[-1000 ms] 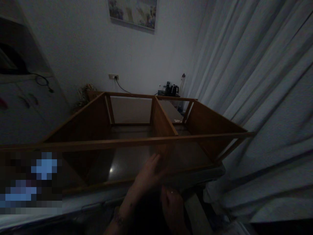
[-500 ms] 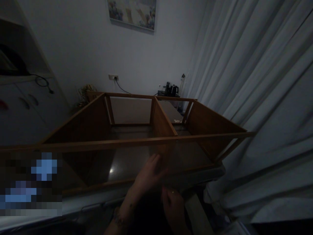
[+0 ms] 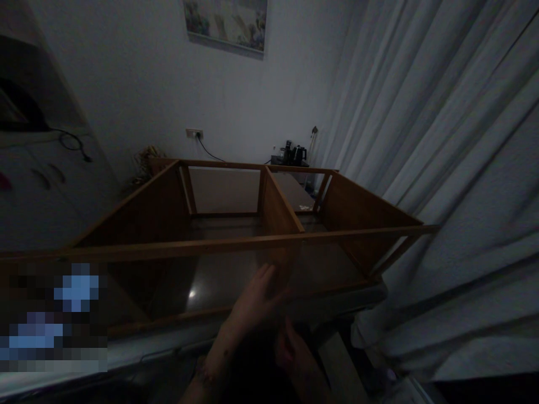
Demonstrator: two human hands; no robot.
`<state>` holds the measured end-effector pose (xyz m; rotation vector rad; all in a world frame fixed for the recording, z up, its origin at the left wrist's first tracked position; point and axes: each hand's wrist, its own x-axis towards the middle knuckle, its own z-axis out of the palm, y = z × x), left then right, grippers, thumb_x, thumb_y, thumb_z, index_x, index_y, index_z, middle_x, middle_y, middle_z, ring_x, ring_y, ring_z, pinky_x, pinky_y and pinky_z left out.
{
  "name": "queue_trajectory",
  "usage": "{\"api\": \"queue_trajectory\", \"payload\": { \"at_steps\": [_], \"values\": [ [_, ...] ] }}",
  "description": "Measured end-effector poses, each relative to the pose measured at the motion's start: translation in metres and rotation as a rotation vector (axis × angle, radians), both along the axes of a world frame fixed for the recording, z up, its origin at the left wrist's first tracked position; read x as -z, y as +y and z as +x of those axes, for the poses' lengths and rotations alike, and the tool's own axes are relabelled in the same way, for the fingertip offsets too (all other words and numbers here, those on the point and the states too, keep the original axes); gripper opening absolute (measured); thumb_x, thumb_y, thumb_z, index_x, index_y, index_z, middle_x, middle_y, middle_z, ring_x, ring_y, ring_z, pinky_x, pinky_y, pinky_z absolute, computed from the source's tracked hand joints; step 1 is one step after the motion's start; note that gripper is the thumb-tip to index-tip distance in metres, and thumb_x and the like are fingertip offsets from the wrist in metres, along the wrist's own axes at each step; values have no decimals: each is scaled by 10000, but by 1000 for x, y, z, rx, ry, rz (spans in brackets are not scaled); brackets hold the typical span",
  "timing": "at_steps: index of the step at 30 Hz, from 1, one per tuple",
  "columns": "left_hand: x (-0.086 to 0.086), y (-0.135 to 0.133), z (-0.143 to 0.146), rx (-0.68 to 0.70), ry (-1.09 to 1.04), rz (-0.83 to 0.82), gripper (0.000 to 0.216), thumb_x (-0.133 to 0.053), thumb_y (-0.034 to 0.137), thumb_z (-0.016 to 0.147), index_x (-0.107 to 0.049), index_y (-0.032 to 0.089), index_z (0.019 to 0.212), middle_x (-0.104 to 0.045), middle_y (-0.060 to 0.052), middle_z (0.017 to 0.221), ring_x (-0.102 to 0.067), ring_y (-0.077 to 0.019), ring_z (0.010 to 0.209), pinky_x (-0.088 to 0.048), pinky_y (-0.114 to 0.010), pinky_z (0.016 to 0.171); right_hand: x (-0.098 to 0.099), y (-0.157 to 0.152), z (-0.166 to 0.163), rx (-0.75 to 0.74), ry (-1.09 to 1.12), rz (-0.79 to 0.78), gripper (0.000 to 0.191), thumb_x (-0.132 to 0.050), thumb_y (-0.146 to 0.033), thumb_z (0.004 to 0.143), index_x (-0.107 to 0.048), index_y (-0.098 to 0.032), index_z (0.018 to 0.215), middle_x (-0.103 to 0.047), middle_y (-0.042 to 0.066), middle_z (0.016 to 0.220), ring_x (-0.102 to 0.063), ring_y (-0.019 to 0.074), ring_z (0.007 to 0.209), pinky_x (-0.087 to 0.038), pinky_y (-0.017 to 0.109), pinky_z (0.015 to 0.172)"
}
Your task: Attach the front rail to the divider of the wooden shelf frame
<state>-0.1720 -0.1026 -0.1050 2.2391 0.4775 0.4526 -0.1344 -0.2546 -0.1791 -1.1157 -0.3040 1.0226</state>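
Note:
A brown wooden shelf frame point(image 3: 236, 244) lies on its back in a dim room, with a centre divider point(image 3: 278, 207) splitting it into two bays. My left hand point(image 3: 252, 306) reaches forward with fingers stretched out, resting at the frame's near lower rail below the divider. My right hand point(image 3: 295, 356) sits just beneath and to the right, fingers curled inward near the same rail. What it holds, if anything, is lost in the dark.
Grey curtains point(image 3: 442, 168) hang close on the right. A white cabinet point(image 3: 46, 185) stands at the left. Against the far wall are a socket with a cable point(image 3: 196, 133), a kettle point(image 3: 300, 154) and a picture point(image 3: 225, 22).
My right hand has slid slightly down and left, and its fingers show less. The left hand and the frame have stayed put.

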Motion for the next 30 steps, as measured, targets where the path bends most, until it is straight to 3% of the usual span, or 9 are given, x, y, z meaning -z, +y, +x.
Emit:
{"api": "queue_trajectory", "payload": {
  "at_steps": [5,12,16,22,30],
  "values": [
    [1,1,1,19,0,-2,639,-518,540,808,-405,181,1324,-378,-128,1424,-337,-259,1318,-301,-416,1081,-1,3,-3,-140,571,277,452,-735,-504,682,-436,-177,594,-259,-122,444,-145,36,425,-147,184,446],
    [-4,1,0,33,-22,14,613,-508,534,816,-412,188,1313,-402,-119,1406,-391,-251,1282,-332,-397,1061,-5,8,-8,-189,835,456,475,-773,-347,696,-349,-177,564,-237,-132,433,-190,22,403,-185,145,436],
    [-5,0,-1,20,-19,31,618,-503,536,820,-416,174,1313,-408,-122,1403,-387,-239,1287,-345,-367,1052,-9,12,-15,-115,795,479,574,-757,-343,703,-225,-199,543,-188,-131,440,-140,32,407,-181,160,438],
    [-4,-2,-2,1,-23,22,610,-509,535,817,-424,184,1309,-413,-118,1399,-380,-246,1290,-338,-389,1055,-17,19,-23,45,486,423,666,-704,-449,698,-100,-209,554,-101,-127,440,-23,51,430,-101,202,453],
    [-11,-2,-2,31,-49,8,549,-514,513,820,-459,214,1277,-475,-101,1343,-441,-254,1237,-391,-384,1009,-4,27,-26,222,286,355,619,-643,-517,719,-128,-228,533,-92,-126,450,-30,56,414,-78,232,443]
  ]
}}
